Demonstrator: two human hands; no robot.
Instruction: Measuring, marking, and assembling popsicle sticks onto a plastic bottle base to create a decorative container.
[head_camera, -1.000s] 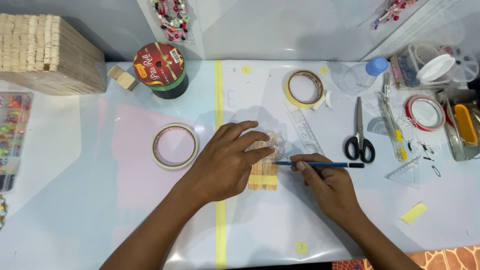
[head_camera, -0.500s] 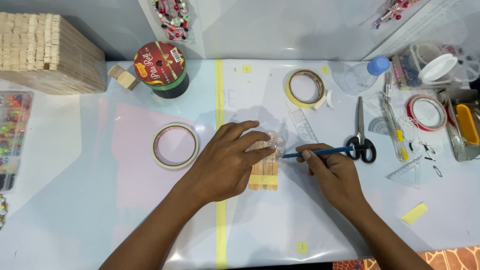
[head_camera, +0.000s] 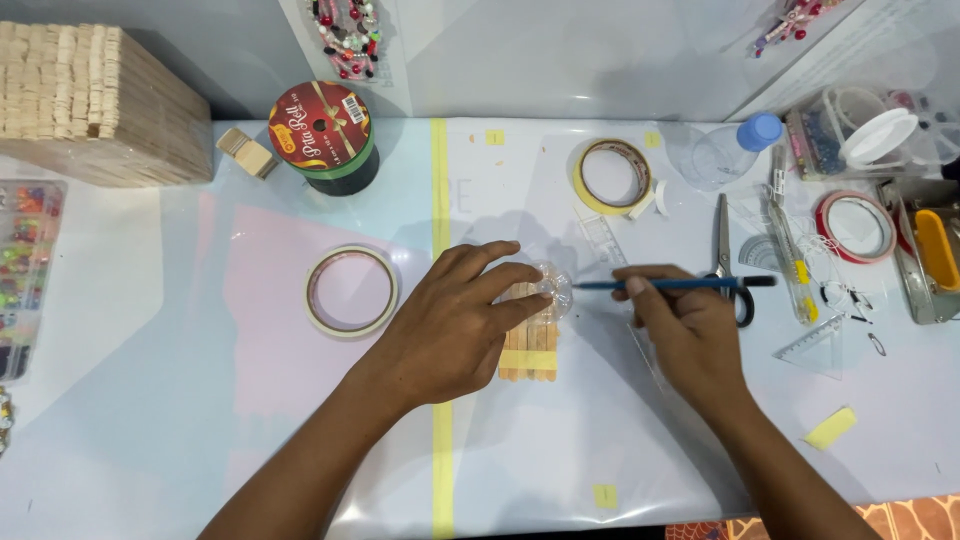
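Observation:
My left hand (head_camera: 455, 325) lies flat on a small raft of wooden craft sticks (head_camera: 530, 345) in the middle of the table, its fingertips pinning a small clear round plastic piece (head_camera: 552, 288) on top of the sticks. My right hand (head_camera: 685, 335) holds a thin blue pen (head_camera: 680, 284) almost level, its tip pointing left at the edge of the clear piece. Part of the sticks is hidden under my left fingers.
A tape roll (head_camera: 352, 290) lies left of my hand, a yellow tape roll (head_camera: 612, 176) and scissors (head_camera: 725, 255) further back. A ribbon spool (head_camera: 323, 135), stacked wooden sticks (head_camera: 95, 105), a bead box (head_camera: 25, 275), a clear bottle (head_camera: 725, 148) and a red tape ring (head_camera: 858, 226) surround the mat.
My right hand has shifted slightly and turned the pen, whose tip now sits closer to the clear piece. My left hand has stayed pressed on the sticks.

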